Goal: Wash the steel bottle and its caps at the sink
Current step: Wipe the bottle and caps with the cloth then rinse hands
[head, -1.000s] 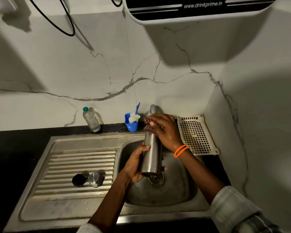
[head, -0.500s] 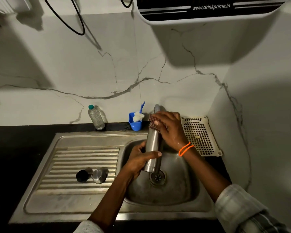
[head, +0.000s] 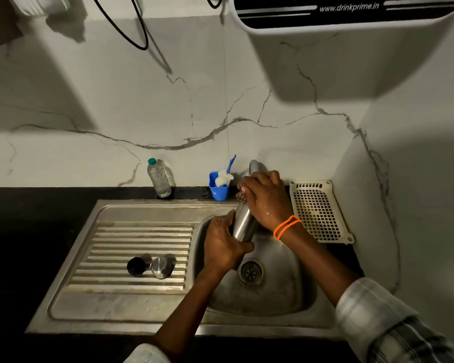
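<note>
Over the round steel sink basin [head: 278, 297], left hand [head: 224, 244] wrapped around the base of the tall brushed-steel bottle [head: 243, 224] – right hand [head: 264, 199] clutching a dark checked scrub cloth [head: 241, 191] at its neck; steel and black caps [head: 150, 265] unwashed on the drainboard – wet metal, possible slip into the basin

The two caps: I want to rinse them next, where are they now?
In the head view, both caps lie side by side on the ribbed drainboard, left of the sink basin.
</note>
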